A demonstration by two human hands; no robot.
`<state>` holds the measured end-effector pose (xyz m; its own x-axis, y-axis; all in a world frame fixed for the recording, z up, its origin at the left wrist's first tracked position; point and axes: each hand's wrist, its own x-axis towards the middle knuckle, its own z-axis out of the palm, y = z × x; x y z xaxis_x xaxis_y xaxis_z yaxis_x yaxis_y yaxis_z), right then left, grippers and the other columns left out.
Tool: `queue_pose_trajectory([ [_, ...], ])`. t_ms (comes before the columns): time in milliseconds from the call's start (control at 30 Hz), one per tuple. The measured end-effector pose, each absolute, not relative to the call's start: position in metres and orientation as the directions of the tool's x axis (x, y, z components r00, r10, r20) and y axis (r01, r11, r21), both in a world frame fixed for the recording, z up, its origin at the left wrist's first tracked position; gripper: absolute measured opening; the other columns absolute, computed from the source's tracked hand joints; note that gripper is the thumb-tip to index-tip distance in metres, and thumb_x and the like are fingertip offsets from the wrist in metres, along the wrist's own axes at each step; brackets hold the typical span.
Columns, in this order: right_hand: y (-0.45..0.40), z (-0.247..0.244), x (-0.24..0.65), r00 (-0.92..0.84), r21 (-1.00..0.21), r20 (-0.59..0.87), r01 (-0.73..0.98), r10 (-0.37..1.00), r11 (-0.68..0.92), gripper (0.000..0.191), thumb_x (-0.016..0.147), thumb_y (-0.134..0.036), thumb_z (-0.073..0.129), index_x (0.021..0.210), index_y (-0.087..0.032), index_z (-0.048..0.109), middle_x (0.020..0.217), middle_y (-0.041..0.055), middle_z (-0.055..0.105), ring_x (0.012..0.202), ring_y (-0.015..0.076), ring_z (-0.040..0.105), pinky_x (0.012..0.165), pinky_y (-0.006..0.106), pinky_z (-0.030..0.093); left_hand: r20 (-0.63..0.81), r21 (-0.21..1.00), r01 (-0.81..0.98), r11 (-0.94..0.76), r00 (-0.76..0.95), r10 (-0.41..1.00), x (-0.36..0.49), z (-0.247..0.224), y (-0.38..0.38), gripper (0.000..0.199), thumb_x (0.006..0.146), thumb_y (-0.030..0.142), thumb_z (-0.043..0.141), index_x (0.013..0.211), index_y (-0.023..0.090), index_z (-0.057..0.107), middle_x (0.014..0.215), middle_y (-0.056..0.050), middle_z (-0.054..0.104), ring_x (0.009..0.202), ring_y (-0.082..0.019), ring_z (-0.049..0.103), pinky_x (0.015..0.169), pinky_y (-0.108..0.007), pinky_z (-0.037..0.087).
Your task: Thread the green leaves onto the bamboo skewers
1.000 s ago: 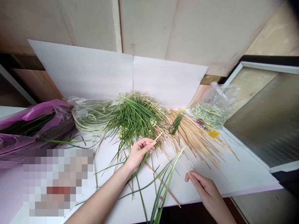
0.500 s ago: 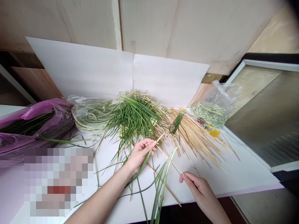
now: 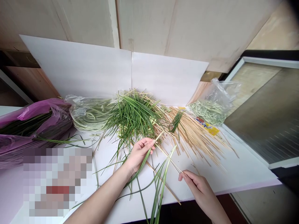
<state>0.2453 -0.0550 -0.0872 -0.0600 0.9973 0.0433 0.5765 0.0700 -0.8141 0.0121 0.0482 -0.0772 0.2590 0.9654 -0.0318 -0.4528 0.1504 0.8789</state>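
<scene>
My left hand (image 3: pixel 139 153) pinches a green chive (image 3: pixel 144 163) near its pale end, which sticks out past the fingertips. My right hand (image 3: pixel 198 186) is closed on the near end of a thin bamboo skewer (image 3: pixel 168 157). That skewer slants up to the left, its far part close to my left fingertips. Several chive leaves (image 3: pixel 165 177) cross the skewer between my hands, pale ends up, and hang toward the table's front edge. Whether the tip pierces the chive in my left hand is too small to tell. Behind my hands lies a heap of cut chives (image 3: pixel 135 113).
Loose bamboo skewers (image 3: pixel 198 137) fan out at right, beside a clear bag (image 3: pixel 207 110) of pale green pieces. A clear bag of long green stalks (image 3: pixel 91 115) and a purple bag (image 3: pixel 35 113) of chives lie at left. White boards (image 3: pixel 91 68) stand behind the table.
The view has shifted slightly. Both hands keep nearly the same positions and hold the same chive and skewer.
</scene>
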Motion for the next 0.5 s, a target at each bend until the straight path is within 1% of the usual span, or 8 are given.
queue_pose_trajectory([
  [267, -0.0549, -0.0866, 0.2468, -0.063, -0.813, 0.024, 0.579, 0.998, 0.056, 0.043, 0.098, -0.05, 0.04, 0.075, -0.021, 0.061, 0.066, 0.0015, 0.057, 0.058, 0.0176, 0.05, 0.052, 0.025, 0.04, -0.029, 0.88, -0.452, 0.145, 0.254, 0.967, 0.0124, -0.0783, 0.0483, 0.023, 0.077, 0.036, 0.077, 0.083, 0.015, 0.07, 0.071, -0.001, 0.063, 0.06, -0.008, 0.053, 0.062, -0.021, 0.041],
  [400, -0.0544, -0.0858, 0.2483, -0.093, -0.815, 0.025, 0.575, 0.995, 0.074, 0.04, 0.098, -0.048, 0.042, 0.076, -0.021, 0.062, 0.068, 0.0019, 0.058, 0.059, 0.0177, 0.051, 0.051, 0.025, 0.04, -0.022, 0.897, -0.423, 0.128, 0.247, 0.969, 0.012, -0.0772, 0.0482, 0.024, 0.078, 0.036, 0.077, 0.079, 0.014, 0.068, 0.069, -0.001, 0.062, 0.059, -0.008, 0.051, 0.06, -0.02, 0.04],
  [500, -0.0545, -0.086, 0.2475, -0.074, -0.815, 0.041, 0.574, 0.996, 0.076, 0.041, 0.098, -0.048, 0.042, 0.075, -0.021, 0.062, 0.065, 0.0013, 0.057, 0.056, 0.0173, 0.05, 0.05, 0.025, 0.039, -0.045, 0.907, -0.398, 0.14, 0.238, 0.97, 0.0122, -0.0765, 0.048, 0.026, 0.076, 0.038, 0.078, 0.076, 0.014, 0.068, 0.068, -0.001, 0.062, 0.058, -0.008, 0.051, 0.059, -0.021, 0.039],
])
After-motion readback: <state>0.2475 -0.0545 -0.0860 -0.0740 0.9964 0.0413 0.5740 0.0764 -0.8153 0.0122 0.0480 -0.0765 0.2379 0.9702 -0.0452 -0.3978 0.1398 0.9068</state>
